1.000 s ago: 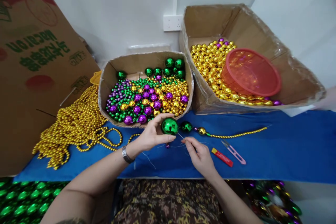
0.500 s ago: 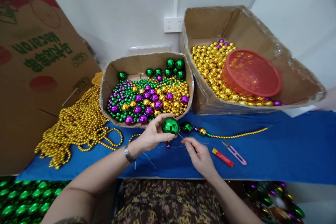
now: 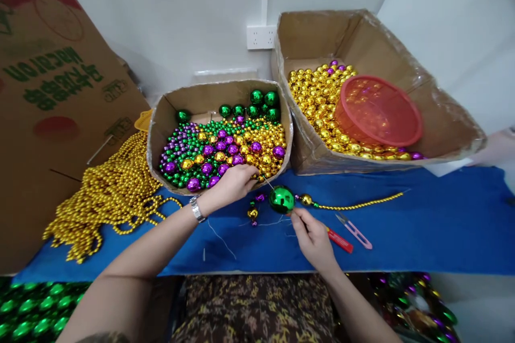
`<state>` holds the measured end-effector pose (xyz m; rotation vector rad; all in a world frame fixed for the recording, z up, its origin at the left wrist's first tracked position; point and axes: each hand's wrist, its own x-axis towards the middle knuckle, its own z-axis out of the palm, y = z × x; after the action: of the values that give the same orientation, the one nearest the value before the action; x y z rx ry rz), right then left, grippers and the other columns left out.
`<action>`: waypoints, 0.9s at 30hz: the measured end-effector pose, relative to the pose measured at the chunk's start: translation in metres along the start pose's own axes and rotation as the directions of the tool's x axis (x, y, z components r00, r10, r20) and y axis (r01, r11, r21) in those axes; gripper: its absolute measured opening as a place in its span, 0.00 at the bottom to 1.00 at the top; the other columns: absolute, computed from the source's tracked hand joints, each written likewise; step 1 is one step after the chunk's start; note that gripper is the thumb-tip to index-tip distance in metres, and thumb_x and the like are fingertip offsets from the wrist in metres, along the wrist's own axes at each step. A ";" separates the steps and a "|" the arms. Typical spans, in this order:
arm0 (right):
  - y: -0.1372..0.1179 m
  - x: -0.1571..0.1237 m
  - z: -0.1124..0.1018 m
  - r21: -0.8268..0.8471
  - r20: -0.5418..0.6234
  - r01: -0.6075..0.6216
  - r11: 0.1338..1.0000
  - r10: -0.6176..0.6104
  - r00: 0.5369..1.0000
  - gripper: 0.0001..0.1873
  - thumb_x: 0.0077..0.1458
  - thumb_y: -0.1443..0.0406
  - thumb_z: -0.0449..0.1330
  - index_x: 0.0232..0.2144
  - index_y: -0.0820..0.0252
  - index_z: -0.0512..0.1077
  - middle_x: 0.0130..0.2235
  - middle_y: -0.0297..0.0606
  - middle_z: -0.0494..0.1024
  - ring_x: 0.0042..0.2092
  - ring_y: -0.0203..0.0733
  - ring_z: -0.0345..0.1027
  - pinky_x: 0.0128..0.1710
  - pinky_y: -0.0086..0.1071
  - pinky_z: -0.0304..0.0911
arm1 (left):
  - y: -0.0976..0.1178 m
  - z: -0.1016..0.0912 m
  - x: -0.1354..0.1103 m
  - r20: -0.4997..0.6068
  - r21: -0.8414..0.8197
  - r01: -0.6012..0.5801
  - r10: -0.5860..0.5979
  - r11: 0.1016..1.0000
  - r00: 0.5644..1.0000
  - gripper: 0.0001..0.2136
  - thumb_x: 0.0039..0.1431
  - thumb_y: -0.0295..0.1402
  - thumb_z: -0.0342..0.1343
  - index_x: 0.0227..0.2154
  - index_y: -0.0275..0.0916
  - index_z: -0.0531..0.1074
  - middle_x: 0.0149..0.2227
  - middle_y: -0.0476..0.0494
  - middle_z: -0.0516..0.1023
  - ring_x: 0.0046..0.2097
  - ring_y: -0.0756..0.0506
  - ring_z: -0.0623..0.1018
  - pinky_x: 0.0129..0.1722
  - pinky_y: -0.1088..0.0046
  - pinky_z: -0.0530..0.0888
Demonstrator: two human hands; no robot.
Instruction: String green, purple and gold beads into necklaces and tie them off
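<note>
A large shiny green bead [image 3: 281,199] is held just above the blue cloth between my two hands. My left hand [image 3: 238,182] is closed in a pinch at the bead's upper left, on a thin straight needle [image 3: 266,181] that sticks out of it. At the bead's lower right, the fingers of my right hand [image 3: 311,236] are closed against its edge. Pale thread [image 3: 269,223] trails on the cloth below. Behind the bead lies a beaded strand [image 3: 358,204] of small gold beads, and a few purple and gold beads [image 3: 252,213] curve round to its left.
A cardboard box of mixed beads [image 3: 155,171] stands behind my left hand. To its right is a larger box [image 3: 317,159] of gold beads with a red basket [image 3: 378,112]. Gold bead strings [image 3: 108,193] lie left. Pink thread snips [image 3: 358,233] and a red cutter [image 3: 341,241] lie right.
My left hand has let go of the green bead and moved up and left to pinch the needle. My right hand has moved onto the bead, which now sits lower and further right.
</note>
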<state>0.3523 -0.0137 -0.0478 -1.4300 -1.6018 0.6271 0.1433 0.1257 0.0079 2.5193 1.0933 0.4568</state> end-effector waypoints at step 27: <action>-0.008 -0.007 0.004 0.001 -0.003 0.085 0.996 -0.085 0.996 0.10 0.64 0.65 0.51 0.37 0.59 0.72 0.27 0.33 0.74 0.26 0.35 0.68 0.32 0.27 0.63 | 0.023 -0.004 -0.024 0.223 -0.975 0.203 -0.407 -0.094 0.886 0.12 0.51 0.35 0.66 0.36 0.34 0.75 0.32 0.41 0.79 0.28 0.52 0.75 0.22 0.81 0.67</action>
<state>0.3444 -0.0218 -0.0448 -1.3540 -1.6505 0.5763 0.1406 0.0939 0.0181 0.8097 0.7868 0.8816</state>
